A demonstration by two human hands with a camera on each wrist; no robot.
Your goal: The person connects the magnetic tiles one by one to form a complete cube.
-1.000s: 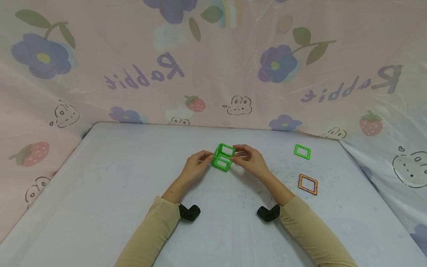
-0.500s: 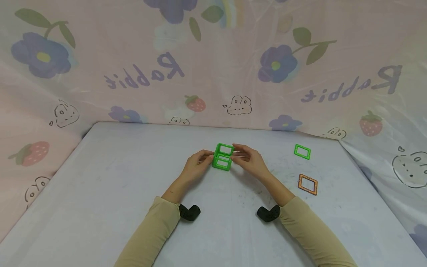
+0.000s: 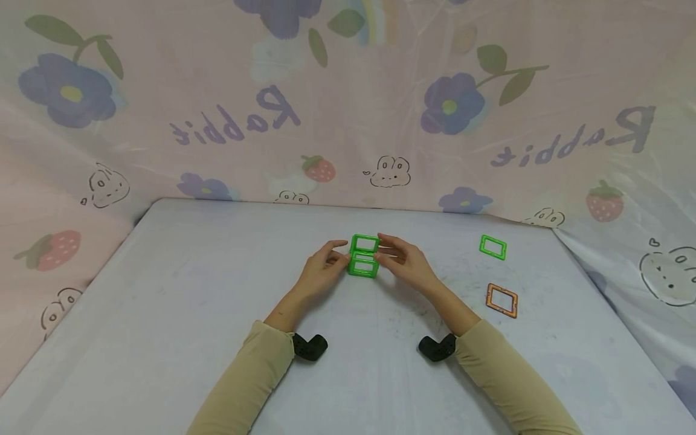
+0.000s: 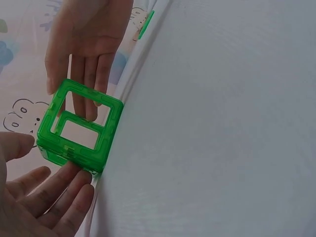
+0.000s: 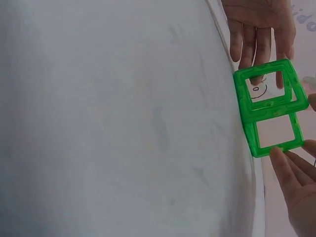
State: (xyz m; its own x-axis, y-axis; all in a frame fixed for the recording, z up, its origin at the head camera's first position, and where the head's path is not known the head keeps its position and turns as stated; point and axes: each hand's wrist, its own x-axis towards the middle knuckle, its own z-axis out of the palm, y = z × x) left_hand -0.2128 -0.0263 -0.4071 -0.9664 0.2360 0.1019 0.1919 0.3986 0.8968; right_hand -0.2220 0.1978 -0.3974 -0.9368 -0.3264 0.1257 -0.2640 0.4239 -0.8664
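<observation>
A box-like shape of joined green magnetic tiles, made of square see-through frames, stands between both hands near the middle of the table. My left hand holds its left side, thumb at the edge, with the index finger lifted away in the head view. In the left wrist view, other left fingers touch the lower edge of the green tiles. My right hand grips the right side by thumb and fingers. A right fingertip touches the tiles' lower edge in the right wrist view.
On the white table at the right lie a flat green square tile and, nearer, an orange one. A patterned cloth hangs behind the table. Black devices sit at both wrists.
The green tile box has turned so its near side faces me more squarely, and its upper part has shifted slightly. The left index finger has come away from it. The loose tiles have not moved.
</observation>
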